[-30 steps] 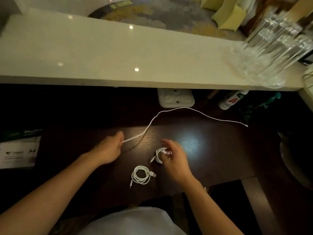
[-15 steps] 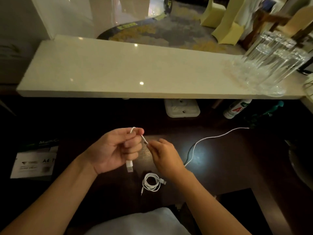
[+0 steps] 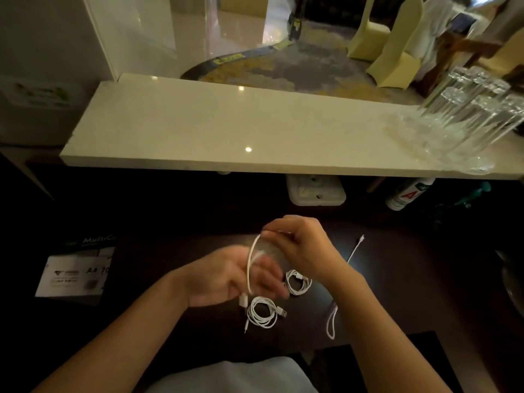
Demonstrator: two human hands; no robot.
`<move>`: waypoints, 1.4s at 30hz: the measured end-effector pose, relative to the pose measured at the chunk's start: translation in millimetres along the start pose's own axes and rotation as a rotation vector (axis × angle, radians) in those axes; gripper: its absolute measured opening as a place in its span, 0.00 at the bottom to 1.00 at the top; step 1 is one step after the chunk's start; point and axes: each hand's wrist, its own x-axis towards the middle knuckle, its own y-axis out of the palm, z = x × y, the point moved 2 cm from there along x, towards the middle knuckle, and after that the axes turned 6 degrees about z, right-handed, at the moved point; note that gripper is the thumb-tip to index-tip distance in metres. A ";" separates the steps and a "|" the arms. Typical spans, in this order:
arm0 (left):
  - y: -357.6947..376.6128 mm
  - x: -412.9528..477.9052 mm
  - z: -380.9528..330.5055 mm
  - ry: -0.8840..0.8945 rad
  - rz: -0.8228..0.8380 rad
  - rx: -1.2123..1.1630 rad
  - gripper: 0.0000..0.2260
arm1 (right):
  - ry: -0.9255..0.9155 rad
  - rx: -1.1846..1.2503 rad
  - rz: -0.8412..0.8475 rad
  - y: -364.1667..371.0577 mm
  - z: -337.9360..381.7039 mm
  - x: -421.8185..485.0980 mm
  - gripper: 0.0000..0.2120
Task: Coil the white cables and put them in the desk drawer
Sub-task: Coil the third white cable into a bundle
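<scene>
A loose white cable (image 3: 250,262) loops from my right hand (image 3: 304,245) down round my left hand (image 3: 226,276). My right hand pinches the cable at the top of the loop. My left hand is blurred and holds the lower part, with the plug hanging below it. The cable's free end (image 3: 354,249) trails to the right over the dark desk (image 3: 397,279), and a slack loop of it (image 3: 331,324) hangs by my right forearm. Two coiled white cables lie on the desk, one (image 3: 262,312) under my left hand and one (image 3: 297,282) under my right wrist. No drawer is in view.
A pale stone counter (image 3: 198,131) overhangs the desk at the back, with several upturned glasses (image 3: 470,117) at its right end. A white power strip (image 3: 316,190) and a bottle (image 3: 408,194) lie under it. A ream of A4 paper (image 3: 76,273) sits at the left.
My right hand has risen and carried the cable up and over my left hand, making a loop. The free end has been drawn in towards me. The second coil is uncovered again.
</scene>
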 end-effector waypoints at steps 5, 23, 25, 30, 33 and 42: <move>-3.3 6.7 -6.2 0.360 -0.260 -0.371 0.28 | 0.148 -0.036 0.146 27.0 -9.4 -17.8 0.13; 13.4 -5.9 1.8 0.196 0.018 -0.458 0.51 | 0.322 -0.177 0.548 -12.3 9.5 -20.8 0.13; 14.5 -4.3 -0.6 0.312 -0.001 -0.607 0.49 | 0.286 -0.138 0.591 -13.0 21.4 -22.6 0.12; 8.8 7.3 5.3 0.327 -0.197 -0.476 0.49 | 0.106 -0.295 0.731 -7.2 56.4 -37.4 0.17; 1.1 10.0 16.6 0.152 -0.211 -0.147 0.48 | -0.055 -0.310 0.634 -32.8 74.1 -36.5 0.10; 17.2 -5.1 -16.7 0.267 0.120 -0.601 0.52 | 0.279 -0.057 0.431 -17.2 6.2 -10.2 0.15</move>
